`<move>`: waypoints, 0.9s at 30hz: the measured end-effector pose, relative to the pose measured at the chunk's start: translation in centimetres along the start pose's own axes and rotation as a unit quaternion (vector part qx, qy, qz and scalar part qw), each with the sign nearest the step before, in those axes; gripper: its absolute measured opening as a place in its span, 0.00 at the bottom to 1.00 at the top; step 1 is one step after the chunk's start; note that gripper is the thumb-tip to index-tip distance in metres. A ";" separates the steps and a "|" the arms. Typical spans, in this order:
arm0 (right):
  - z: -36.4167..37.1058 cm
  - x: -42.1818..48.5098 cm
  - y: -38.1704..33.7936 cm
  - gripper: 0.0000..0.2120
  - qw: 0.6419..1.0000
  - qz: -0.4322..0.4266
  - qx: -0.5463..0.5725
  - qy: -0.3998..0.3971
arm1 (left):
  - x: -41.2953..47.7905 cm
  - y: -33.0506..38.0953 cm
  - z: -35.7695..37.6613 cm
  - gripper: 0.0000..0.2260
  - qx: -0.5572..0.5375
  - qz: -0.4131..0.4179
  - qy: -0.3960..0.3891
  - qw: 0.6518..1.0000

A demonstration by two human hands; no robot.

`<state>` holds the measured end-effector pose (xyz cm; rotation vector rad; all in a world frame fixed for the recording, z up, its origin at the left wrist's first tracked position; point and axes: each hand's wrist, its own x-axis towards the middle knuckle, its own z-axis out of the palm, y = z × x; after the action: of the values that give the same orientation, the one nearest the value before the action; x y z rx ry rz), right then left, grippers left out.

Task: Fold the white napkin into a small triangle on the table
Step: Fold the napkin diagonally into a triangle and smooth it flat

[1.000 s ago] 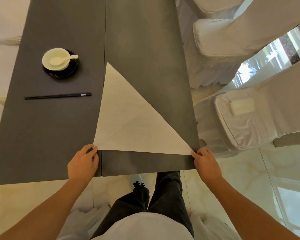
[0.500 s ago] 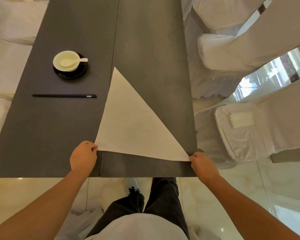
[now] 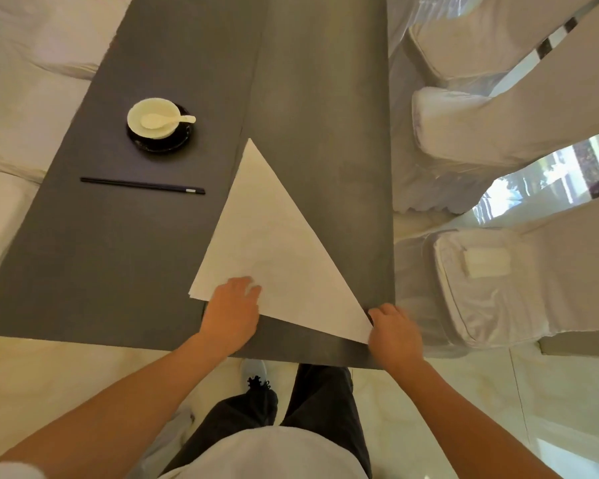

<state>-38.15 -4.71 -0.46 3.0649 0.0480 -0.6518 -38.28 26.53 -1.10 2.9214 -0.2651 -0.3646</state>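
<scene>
The white napkin (image 3: 274, 250) lies flat on the dark grey table (image 3: 118, 257) as a large triangle, its apex pointing away from me and its long edge near the front edge. My left hand (image 3: 234, 309) rests on the napkin along that long edge, a little right of the left corner, fingers lying on the cloth. My right hand (image 3: 393, 331) pinches the napkin's right corner near the table's front right corner.
A pale bowl with a spoon (image 3: 154, 118) sits on a dark saucer at the back left. A black pair of chopsticks (image 3: 142, 185) lies in front of it. White-covered chairs (image 3: 491, 281) stand close along the table's right side.
My left hand let go of the napkin's left corner and slid right onto the cloth along its long edge. My right hand stays at the right corner.
</scene>
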 end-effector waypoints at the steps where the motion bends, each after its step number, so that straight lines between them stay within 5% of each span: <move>1: 0.0 -0.2 -0.8 0.17 0.999 -0.003 0.038 0.030 | 0.2 1.6 0.4 0.19 0.008 0.075 0.007 0.997; 5: 2.0 -2.4 -3.3 0.26 0.991 -0.036 0.130 0.011 | 1.1 8.5 3.3 0.24 -0.019 0.214 -0.041 0.976; 10: 6.2 -5.9 -2.4 0.33 0.997 -0.008 0.044 -0.065 | 2.1 13.7 7.1 0.28 -0.007 0.299 -0.112 0.947; 18: 7.7 -5.6 -1.9 0.48 0.997 0.007 0.045 -0.067 | 4.5 15.0 9.1 0.31 -0.012 0.333 -0.098 0.938; 22: 7.9 -5.6 -1.5 0.54 0.997 0.019 0.024 -0.074 | 6.4 11.0 8.2 0.27 0.006 0.246 -0.057 0.968; 27: 8.1 -5.5 -1.5 0.58 0.994 0.026 0.015 -0.101 | 6.7 -0.8 5.9 0.28 0.014 -0.030 -0.013 0.999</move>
<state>-46.55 -3.45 -5.58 2.9988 -0.0422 -0.9618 -33.32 25.03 -8.35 2.9597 -0.1882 -0.4104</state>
